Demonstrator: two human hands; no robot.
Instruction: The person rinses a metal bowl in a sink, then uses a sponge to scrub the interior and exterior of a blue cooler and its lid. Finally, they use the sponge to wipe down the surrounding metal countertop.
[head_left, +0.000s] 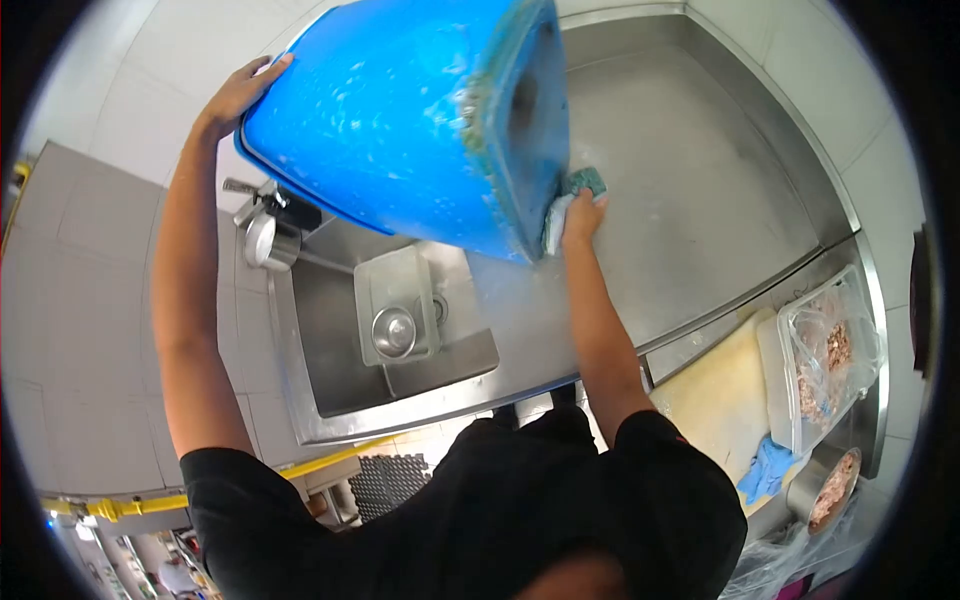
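Observation:
A large blue plastic bin (370, 110) lies tilted on its side over the steel counter, with soapy streaks and drops on its wall. Its base edge is scuffed and grimy. My left hand (245, 95) grips the bin's rim at the open end, fingertips over the edge. At the base, my right hand (583, 217) is closed around a green scouring pad (588, 181). Something whitish, perhaps a cloth, shows under that hand against the bin. The bin's inside is hidden from me.
Left of centre, a steel sink (340, 385) holds a clear plastic container (380, 290) with a metal bowl (394, 331). A metal pot (272, 243) hangs by the wall. Rightward are a cutting board (715, 390), a bagged food tub (785, 390), a blue cloth (767, 468) and a food-filled pot (808, 490).

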